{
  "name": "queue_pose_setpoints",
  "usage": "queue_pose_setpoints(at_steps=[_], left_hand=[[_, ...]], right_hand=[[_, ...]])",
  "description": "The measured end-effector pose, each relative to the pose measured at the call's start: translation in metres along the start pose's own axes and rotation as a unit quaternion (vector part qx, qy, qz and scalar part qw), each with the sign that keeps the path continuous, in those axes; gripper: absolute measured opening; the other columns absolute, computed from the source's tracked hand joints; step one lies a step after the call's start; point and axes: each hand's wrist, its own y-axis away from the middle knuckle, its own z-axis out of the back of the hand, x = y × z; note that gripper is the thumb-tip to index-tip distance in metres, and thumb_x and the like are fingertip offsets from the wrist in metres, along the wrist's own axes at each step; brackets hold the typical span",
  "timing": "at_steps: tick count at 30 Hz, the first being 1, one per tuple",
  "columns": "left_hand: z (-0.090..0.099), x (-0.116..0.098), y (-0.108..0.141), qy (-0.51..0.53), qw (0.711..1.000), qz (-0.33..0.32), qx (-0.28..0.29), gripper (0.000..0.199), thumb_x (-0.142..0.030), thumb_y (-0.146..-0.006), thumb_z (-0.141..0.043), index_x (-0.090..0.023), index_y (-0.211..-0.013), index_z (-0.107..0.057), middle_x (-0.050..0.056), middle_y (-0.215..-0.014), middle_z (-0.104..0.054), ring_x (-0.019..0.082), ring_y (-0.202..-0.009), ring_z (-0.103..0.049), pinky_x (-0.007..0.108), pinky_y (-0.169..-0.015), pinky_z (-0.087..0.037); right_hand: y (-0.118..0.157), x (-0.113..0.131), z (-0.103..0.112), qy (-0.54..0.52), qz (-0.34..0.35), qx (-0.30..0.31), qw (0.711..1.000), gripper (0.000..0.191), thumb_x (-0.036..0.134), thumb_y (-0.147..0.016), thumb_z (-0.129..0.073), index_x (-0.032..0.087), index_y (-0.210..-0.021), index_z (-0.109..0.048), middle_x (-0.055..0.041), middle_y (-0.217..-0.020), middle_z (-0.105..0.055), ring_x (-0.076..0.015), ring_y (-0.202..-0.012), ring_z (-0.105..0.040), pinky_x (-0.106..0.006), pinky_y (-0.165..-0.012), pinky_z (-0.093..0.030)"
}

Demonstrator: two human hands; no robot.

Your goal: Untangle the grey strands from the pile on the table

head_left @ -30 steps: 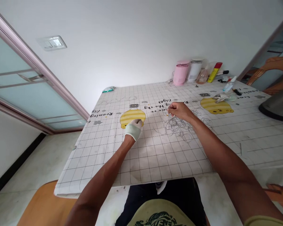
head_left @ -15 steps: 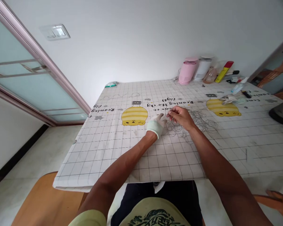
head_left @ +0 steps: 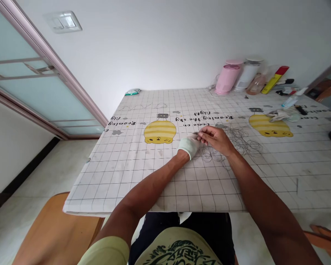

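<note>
My left hand (head_left: 190, 142) wears a white glove with a pale green cuff. Its fingers are closed and meet the fingertips of my right hand (head_left: 213, 138) above the table. My right hand is bare, with thumb and forefinger pinched together. What lies between the fingertips is too fine to see clearly; it looks like a strand of thin dark wire. A loose tangle of thin dark wire (head_left: 244, 142) spreads on the checked tablecloth (head_left: 154, 173), under and to the right of my right hand.
Along the wall at the back right stand a pink cylindrical device (head_left: 227, 78), a white one (head_left: 247, 75), a bottle (head_left: 255, 84) and a yellow can with a red cap (head_left: 274, 80). A crumpled glove (head_left: 285, 114) lies farther right. A green-and-white packet (head_left: 132, 92) sits at the back left.
My left hand has moved toward my right hand; its thumb and finger were apart and are now closed at the right fingertips. The camera view has shifted slightly.
</note>
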Motion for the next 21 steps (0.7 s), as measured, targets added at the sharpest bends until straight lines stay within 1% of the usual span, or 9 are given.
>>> queue_pose_setpoints(at_steps=[2, 5, 8, 12, 14, 15, 17, 19, 21], left_hand=[[0.002, -0.001, 0.004, -0.009, 1.000, 0.004, -0.027, 0.030, -0.028, -0.106, -0.051, -0.019, -0.092, -0.076, 0.008, -0.105, -0.079, 0.019, -0.098, -0.071, 0.027, -0.090, -0.054], [0.006, 0.000, 0.009, -0.019, 0.997, -0.012, -0.068, 0.027, -0.028, -0.104, -0.055, -0.020, -0.097, -0.079, 0.008, -0.117, -0.079, 0.020, -0.108, -0.071, 0.028, -0.096, -0.052], [0.008, 0.001, 0.014, -0.022, 0.995, -0.005, -0.096, 0.026, -0.027, -0.103, -0.057, -0.019, -0.099, -0.081, 0.008, -0.124, -0.078, 0.021, -0.115, -0.070, 0.027, -0.102, -0.051], [0.010, -0.001, 0.018, -0.007, 0.994, 0.025, -0.110, 0.024, -0.024, -0.100, -0.058, -0.020, -0.098, -0.082, 0.005, -0.128, -0.077, 0.020, -0.116, -0.070, 0.026, -0.104, -0.050], [0.011, -0.002, 0.019, -0.005, 0.992, 0.040, -0.116, 0.025, -0.024, -0.100, -0.057, -0.022, -0.096, -0.082, 0.003, -0.126, -0.078, 0.019, -0.116, -0.070, 0.025, -0.102, -0.050], [0.011, -0.002, 0.020, -0.009, 0.991, 0.047, -0.122, 0.026, -0.024, -0.100, -0.056, -0.023, -0.097, -0.082, 0.003, -0.124, -0.079, 0.019, -0.116, -0.070, 0.025, -0.102, -0.050], [0.013, -0.002, 0.020, -0.027, 0.989, 0.053, -0.133, 0.027, -0.024, -0.100, -0.055, -0.024, -0.097, -0.081, 0.004, -0.121, -0.079, 0.020, -0.117, -0.069, 0.025, -0.101, -0.050], [0.014, -0.002, 0.020, -0.056, 0.987, 0.050, -0.140, 0.028, -0.023, -0.100, -0.054, -0.023, -0.093, -0.081, 0.005, -0.118, -0.079, 0.021, -0.115, -0.069, 0.026, -0.099, -0.050], [0.015, -0.001, 0.019, -0.084, 0.985, 0.046, -0.145, 0.028, -0.023, -0.100, -0.054, -0.023, -0.090, -0.080, 0.007, -0.114, -0.079, 0.022, -0.112, -0.070, 0.028, -0.097, -0.050]], right_hand=[[0.001, 0.000, 0.001, 0.065, 0.017, -0.017, 0.998, 0.022, 0.049, -0.094, -0.066, 0.028, -0.091, -0.071, -0.0055, -0.090, -0.075, -0.0223, -0.076, -0.066, -0.036, -0.066, -0.052], [0.000, -0.004, 0.001, 0.168, 0.062, -0.052, 0.982, 0.017, 0.041, -0.094, -0.064, 0.028, -0.087, -0.072, -0.0059, -0.094, -0.076, -0.0260, -0.088, -0.068, -0.039, -0.077, -0.052], [-0.001, -0.008, -0.002, 0.215, 0.093, -0.076, 0.969, 0.016, 0.035, -0.096, -0.061, 0.028, -0.084, -0.070, -0.0055, -0.091, -0.074, -0.0247, -0.085, -0.067, -0.038, -0.079, -0.051], [-0.002, -0.011, -0.003, 0.222, 0.079, -0.112, 0.965, 0.018, 0.035, -0.095, -0.063, 0.026, -0.080, -0.069, -0.0046, -0.085, -0.072, -0.0225, -0.079, -0.065, -0.035, -0.073, -0.050], [-0.001, -0.010, -0.001, 0.190, 0.049, -0.123, 0.973, 0.019, 0.037, -0.093, -0.067, 0.024, -0.079, -0.069, -0.0034, -0.080, -0.072, -0.0202, -0.072, -0.063, -0.033, -0.067, -0.048], [-0.001, -0.009, 0.000, 0.156, 0.026, -0.123, 0.980, 0.020, 0.039, -0.092, -0.069, 0.023, -0.079, -0.070, -0.0029, -0.078, -0.072, -0.0186, -0.068, -0.061, -0.032, -0.063, -0.047], [-0.001, -0.008, 0.003, 0.054, -0.027, -0.114, 0.992, 0.022, 0.042, -0.090, -0.073, 0.022, -0.083, -0.071, -0.0023, -0.076, -0.071, -0.0151, -0.059, -0.057, -0.029, -0.053, -0.045], [-0.001, -0.006, 0.004, -0.059, -0.066, -0.104, 0.991, 0.025, 0.045, -0.089, -0.076, 0.021, -0.086, -0.070, -0.0023, -0.074, -0.070, -0.0125, -0.052, -0.053, -0.027, -0.045, -0.041], [-0.002, -0.004, 0.004, -0.140, -0.089, -0.101, 0.981, 0.026, 0.044, -0.086, -0.079, 0.019, -0.086, -0.070, -0.0022, -0.071, -0.068, -0.0110, -0.047, -0.052, -0.025, -0.039, -0.037]])
